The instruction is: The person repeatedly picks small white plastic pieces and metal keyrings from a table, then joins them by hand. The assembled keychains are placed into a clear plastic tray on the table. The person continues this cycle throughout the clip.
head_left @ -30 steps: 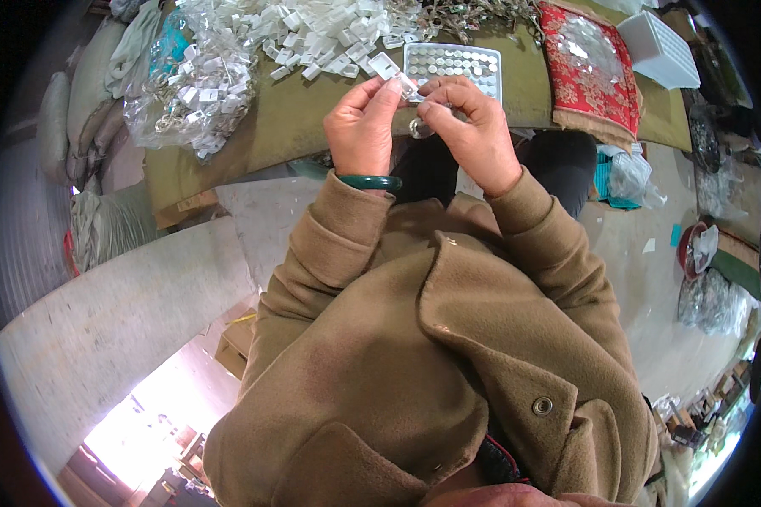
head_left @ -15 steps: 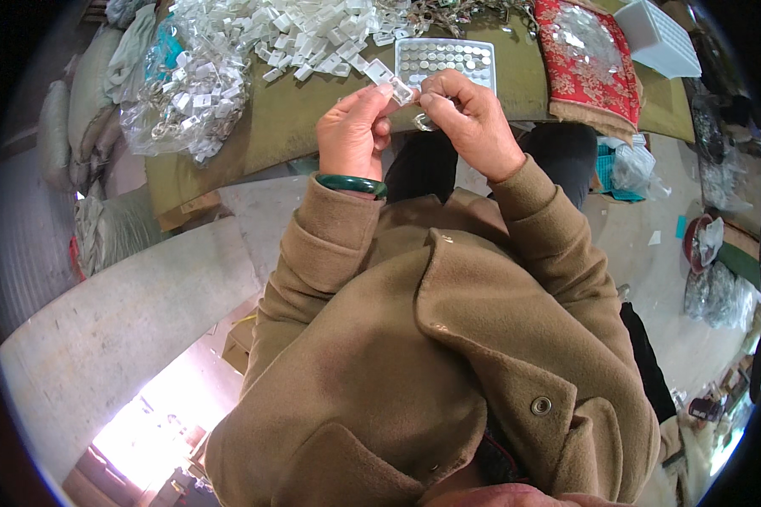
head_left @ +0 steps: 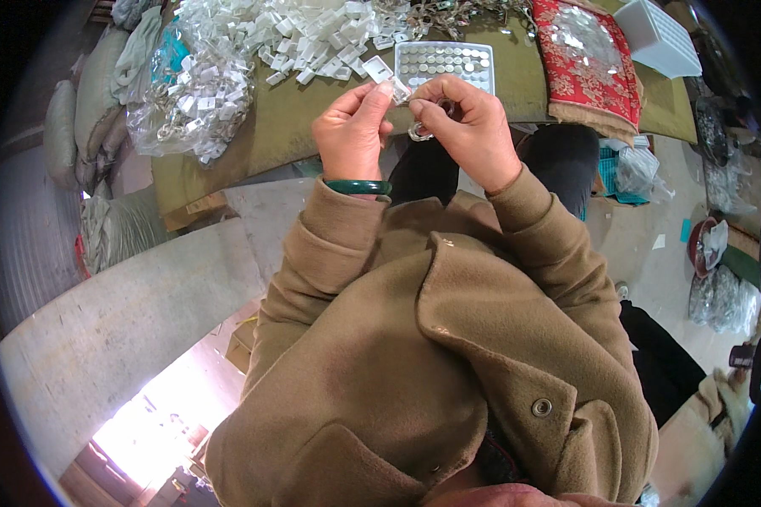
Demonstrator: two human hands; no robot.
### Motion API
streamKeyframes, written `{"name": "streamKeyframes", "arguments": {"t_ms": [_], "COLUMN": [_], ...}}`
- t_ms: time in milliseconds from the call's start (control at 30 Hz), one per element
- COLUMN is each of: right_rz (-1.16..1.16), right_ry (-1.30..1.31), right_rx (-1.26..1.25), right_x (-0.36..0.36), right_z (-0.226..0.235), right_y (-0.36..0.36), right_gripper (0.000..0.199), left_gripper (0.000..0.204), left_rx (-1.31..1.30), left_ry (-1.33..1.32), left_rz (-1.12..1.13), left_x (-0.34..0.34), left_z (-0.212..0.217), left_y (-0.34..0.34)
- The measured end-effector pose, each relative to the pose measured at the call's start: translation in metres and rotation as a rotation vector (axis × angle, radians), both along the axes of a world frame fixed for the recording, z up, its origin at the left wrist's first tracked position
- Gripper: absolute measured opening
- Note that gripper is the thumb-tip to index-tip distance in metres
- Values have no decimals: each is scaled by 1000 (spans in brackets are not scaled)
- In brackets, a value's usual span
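Note:
Between the thumb and fingers of my left hand is a small white plastic case, spread open, with a clear part near the fingertips. My right hand is closed beside it, thumb and forefinger pinched at the case's near end. A shiny, clear or metallic loop hangs from the right fingers; its exact kind is unclear, and the curled fingers hide part of it. Just beyond the hands lies a white tray with rows of round silvery pieces. Past the left hand spreads a pile of similar white cases.
A clear plastic bag of white and metallic pieces lies at the table's left. On the right, shiny flat pieces rest on a red patterned cloth, near a white plastic crate. Stuffed sacks stand far left; a teal basket sits below.
My right hand has shifted slightly left and down, and the loop in it hangs lower. My left hand has moved a little left, still holding the case.

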State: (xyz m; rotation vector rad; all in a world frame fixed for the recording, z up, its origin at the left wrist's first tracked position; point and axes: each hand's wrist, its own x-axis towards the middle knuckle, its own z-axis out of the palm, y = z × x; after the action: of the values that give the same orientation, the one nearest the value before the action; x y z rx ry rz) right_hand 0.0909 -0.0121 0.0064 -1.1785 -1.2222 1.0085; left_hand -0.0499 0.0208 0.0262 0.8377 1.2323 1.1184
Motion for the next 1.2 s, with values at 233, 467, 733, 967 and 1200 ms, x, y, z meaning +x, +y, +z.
{"name": "streamKeyframes", "arguments": {"t_ms": [233,467,733,967,1200], "right_rz": [-123,-134,9,38,110], "right_ry": [-219,-117,93,62,250], "right_rx": [106,-63,-166,-150,-154], "right_x": [-3,-3,5,5,4], "right_z": [3,1,9,13,-3], "right_y": [-3,0,1,-3,2], "right_gripper": [6,6,17,16,18], "left_gripper": [22,21,19,22,22], "left_rx": [222,583,-80,-261,-532], "left_ry": [209,490,-217,-533,-810], "left_rz": [-20,-34,-61,-169,-180], "left_x": [7,11,1,-8,-18], "left_z": [-6,-12,-9,-5,-11], "left_y": [-4,-7,0,3,9]}}
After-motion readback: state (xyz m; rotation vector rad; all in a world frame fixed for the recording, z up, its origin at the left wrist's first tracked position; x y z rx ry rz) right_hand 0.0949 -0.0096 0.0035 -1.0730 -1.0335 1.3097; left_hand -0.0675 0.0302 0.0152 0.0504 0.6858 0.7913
